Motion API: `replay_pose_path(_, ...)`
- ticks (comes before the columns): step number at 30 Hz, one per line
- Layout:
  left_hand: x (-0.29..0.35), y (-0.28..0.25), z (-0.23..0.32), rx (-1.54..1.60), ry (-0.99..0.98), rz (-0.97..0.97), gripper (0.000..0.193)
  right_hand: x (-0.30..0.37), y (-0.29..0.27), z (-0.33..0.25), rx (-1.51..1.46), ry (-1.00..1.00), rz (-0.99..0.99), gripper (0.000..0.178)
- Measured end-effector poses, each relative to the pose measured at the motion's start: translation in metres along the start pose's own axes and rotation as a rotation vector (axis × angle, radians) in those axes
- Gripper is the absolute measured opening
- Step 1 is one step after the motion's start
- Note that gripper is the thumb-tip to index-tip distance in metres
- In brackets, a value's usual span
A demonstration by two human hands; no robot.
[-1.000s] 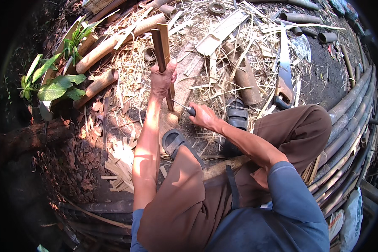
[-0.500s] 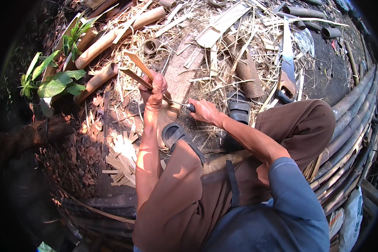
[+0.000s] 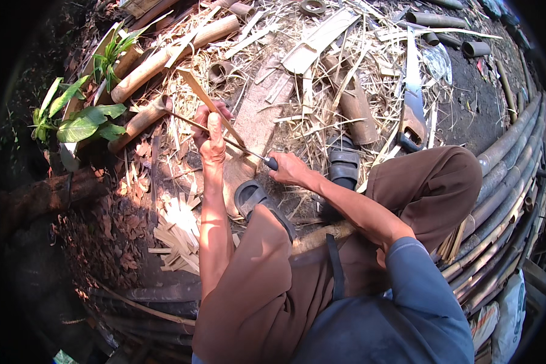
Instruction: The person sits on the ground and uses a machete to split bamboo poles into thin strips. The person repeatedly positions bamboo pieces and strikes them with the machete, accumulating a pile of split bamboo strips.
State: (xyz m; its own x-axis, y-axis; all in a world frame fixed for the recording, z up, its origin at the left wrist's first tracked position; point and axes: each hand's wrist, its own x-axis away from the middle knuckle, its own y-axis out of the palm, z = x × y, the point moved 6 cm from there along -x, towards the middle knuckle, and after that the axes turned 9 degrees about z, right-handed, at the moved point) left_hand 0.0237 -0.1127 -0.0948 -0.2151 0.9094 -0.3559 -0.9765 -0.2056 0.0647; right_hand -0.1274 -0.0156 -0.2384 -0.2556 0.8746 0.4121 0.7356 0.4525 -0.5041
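Observation:
My left hand [image 3: 211, 136] is closed around a length of split bamboo [image 3: 195, 87], which spreads into two prongs past my fingers. One prong slants up and away; the other lies flatter, toward the left. In my right hand [image 3: 292, 170] is the dark handle of a knife [image 3: 271, 163], gripped in closed fingers. Its thin blade points left to the bamboo's near end, beside my left hand; exactly where the edge meets the bamboo is hard to make out. Below both hands lies a flat wooden board [image 3: 258, 115], partly under my sandalled foot [image 3: 253, 197].
A handsaw [image 3: 414, 91] lies at the right among shavings. Cut bamboo tubes [image 3: 355, 109] and poles [image 3: 176, 51] lie ahead and to the left. Thin split pieces [image 3: 179, 233] are heaped by my left forearm. Long bamboo poles [image 3: 515, 161] line the right side; a leafy plant [image 3: 82, 121] stands left.
The two bamboo prongs stand wider apart than before. My right hand has moved slightly left and down with the knife, and my left hand has shifted slightly left.

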Motion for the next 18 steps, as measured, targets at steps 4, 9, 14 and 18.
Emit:
replay_pose_path(4, 0.012, -0.05, 0.058, -0.111, 0.128, 0.514, 0.033, 0.016, 0.012, -0.015, -0.213, 0.023, 0.055, 0.036)
replay_pose_path(9, 0.043, -0.087, 0.065, -0.299, 0.118, 0.743, 0.041, 0.027, 0.027, -0.034, -0.249, 0.018, 0.116, 0.034)
replay_pose_path(14, 0.056, -0.065, 0.065, -0.373, 0.161, 0.869, 0.04, 0.024, 0.032, -0.029, -0.302, 0.001, 0.176, 0.03)
replay_pose_path(18, 0.046, -0.089, 0.055, -0.331, 0.163, 0.776, 0.039, 0.018, 0.025, -0.03, -0.317, 0.092, 0.062, 0.033)
